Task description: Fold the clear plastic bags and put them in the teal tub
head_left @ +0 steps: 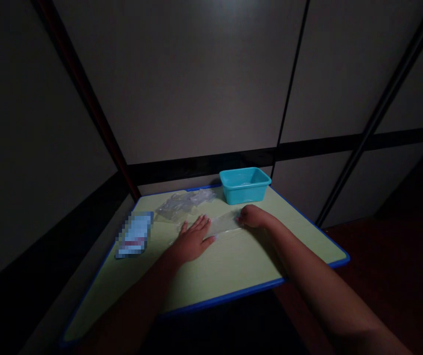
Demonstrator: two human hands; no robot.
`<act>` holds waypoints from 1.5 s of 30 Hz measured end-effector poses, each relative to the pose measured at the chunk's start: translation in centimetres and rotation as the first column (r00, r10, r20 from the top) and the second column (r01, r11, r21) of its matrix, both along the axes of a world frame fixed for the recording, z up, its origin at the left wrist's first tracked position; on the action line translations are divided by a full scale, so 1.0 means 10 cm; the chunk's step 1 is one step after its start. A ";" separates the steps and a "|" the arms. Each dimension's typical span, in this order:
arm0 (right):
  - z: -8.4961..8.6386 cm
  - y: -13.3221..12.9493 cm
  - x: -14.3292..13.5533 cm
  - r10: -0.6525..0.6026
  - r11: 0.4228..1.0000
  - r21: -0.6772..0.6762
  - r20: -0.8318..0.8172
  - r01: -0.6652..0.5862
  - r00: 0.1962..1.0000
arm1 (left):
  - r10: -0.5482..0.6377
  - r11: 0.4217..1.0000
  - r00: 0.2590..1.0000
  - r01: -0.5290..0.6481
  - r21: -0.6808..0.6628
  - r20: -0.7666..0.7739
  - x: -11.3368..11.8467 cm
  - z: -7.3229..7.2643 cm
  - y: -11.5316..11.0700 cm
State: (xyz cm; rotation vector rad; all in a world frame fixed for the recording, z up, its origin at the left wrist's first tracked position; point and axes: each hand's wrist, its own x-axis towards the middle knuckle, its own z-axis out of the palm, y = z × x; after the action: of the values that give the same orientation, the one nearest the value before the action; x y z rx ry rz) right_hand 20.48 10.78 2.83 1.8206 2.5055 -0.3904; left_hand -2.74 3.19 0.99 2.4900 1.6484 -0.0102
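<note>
Bag, clear plastic (pixel 225 224), lies flat on the worktop (pixel 233 276), on the wearer's side of the turquoise tub (pixel 244 193). Long axis runs roughly left-right across the tub's front, right end slightly closer to the tub than the left. Both hands are on it, so neither is nearer to the bag; the right hand (pixel 252 216) is the nearer one to the tub, just in front of it, fingers curled and looking pinched on the bag's right end (fingertips partly hidden). Left hand (pixel 193 240) is front-left of the tub, open, palm down, fingers spread over the bag's left part. Crumpled plastic (pixel 185 203) sits left of the tub; can't tell if it touches the bag. Pixelated bluish item (pixel 136 232) is farther left of the tub, well apart from it.
</note>
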 end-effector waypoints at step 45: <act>0.03 0.02 0.18 -0.468 0.867 -0.438 -0.554 0.237 0.689 | -0.137 0.987 0.978 0.123 0.100 0.156 0.28 -0.03 -0.11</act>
State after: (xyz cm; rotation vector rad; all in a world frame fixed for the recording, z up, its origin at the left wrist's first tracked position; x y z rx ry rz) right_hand 22.32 10.95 3.18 2.2966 2.1343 -1.6191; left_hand 0.07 2.12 0.72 2.5821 1.4505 0.2509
